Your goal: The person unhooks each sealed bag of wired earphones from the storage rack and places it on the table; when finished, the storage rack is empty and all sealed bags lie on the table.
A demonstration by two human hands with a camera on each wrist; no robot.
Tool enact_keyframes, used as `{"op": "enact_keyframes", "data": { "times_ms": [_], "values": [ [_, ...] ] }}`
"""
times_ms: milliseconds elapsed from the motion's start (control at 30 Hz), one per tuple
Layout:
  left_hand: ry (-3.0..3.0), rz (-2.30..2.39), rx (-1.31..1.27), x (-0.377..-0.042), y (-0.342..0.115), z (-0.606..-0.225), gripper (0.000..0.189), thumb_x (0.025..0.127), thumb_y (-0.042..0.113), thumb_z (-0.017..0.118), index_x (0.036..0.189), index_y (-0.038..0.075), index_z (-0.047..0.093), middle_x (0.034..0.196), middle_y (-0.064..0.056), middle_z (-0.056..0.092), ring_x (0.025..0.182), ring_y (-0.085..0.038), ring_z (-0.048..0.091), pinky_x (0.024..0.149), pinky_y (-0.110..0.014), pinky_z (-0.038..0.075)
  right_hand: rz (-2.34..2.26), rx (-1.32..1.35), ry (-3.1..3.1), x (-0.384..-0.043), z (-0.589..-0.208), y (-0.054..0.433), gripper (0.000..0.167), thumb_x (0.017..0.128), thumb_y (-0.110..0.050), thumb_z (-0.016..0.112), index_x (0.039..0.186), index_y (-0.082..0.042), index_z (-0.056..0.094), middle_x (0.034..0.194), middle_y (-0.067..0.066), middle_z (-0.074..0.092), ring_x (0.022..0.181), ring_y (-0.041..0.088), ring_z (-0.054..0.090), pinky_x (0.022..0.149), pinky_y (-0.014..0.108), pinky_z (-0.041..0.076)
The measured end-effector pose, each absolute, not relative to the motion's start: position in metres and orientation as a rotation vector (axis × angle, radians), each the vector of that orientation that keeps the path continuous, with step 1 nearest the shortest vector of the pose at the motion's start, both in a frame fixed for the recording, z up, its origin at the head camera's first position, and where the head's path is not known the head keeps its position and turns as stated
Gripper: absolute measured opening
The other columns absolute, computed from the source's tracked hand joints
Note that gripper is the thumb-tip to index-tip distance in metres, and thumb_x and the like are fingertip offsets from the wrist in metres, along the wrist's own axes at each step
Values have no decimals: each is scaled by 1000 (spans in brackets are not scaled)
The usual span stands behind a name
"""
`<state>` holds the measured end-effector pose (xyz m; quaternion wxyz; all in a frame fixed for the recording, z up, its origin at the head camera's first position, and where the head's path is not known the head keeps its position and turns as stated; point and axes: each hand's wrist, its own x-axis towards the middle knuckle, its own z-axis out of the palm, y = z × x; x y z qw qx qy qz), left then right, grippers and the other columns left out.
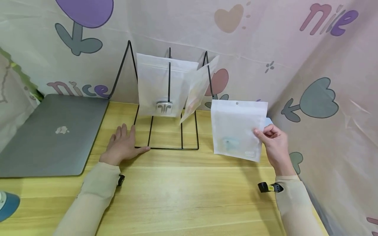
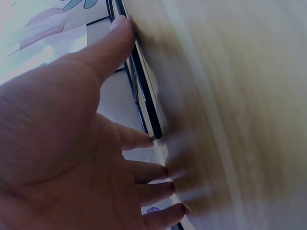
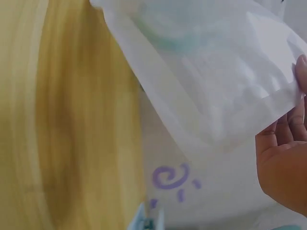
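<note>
A frosted white zip pouch (image 1: 236,127) hangs upright over the right part of the table, a pale bluish item showing faintly through it. My right hand (image 1: 276,144) pinches its right edge between thumb and fingers; in the right wrist view the pouch (image 3: 216,81) fills the upper part. My left hand (image 1: 122,146) lies with fingers spread at the front left corner of a black wire rack (image 1: 174,148), thumb along the front bar. On the rack hang two more pouches: one pouch (image 1: 165,78) with white earphones in a case (image 1: 164,107), and another pouch (image 1: 199,87) turned sideways.
A closed grey laptop (image 1: 56,141) lies left of the rack. At the lower left edge stands a blue round object (image 1: 10,206), partly out of view. A printed curtain (image 1: 177,29) closes off the back and right side of the wooden table (image 1: 189,196).
</note>
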<state>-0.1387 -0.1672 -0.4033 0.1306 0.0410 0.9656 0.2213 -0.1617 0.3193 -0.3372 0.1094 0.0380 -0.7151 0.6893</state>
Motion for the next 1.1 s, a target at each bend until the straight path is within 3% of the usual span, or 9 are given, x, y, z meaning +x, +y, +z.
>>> {"op": "enact_keyframes", "data": {
  "times_ms": [233,433,667,900,1100],
  "values": [
    [2809,637,127,-140,-169,-405,111,90,61,60,152,-12,6,152,-43,-7,139,-58,-7,109,-69,2,2169,-135,-2128,-189,-348,332,25,82,-13,81,85,-2,59,73,1,58,65,12,47,55,20,42],
    [2806,633,126,-141,-170,-406,111,90,62,60,152,-12,5,152,-43,-8,139,-58,-7,109,-69,2,2023,-327,-2306,-213,-358,332,37,80,-25,84,97,-2,61,84,-1,68,73,11,57,61,19,48],
    [2791,640,120,-141,-170,-406,111,90,62,60,152,-12,5,152,-42,-9,139,-57,-8,109,-69,1,1849,-451,-2478,-233,-377,331,39,82,-30,82,99,-4,58,81,-5,67,70,8,57,60,20,46],
    [2790,633,113,-140,-170,-406,111,90,61,60,152,-12,5,152,-41,-9,139,-57,-9,109,-68,0,1623,-581,-2718,-246,-388,322,48,86,-44,75,109,-7,56,103,5,62,83,15,58,72,28,50],
    [2791,628,116,-141,-169,-405,110,91,61,59,152,-11,4,152,-42,-9,139,-57,-8,109,-68,0,1505,-609,-2826,-254,-393,319,51,89,-42,73,118,-3,56,108,10,56,82,15,56,68,25,51]
  ]
}}
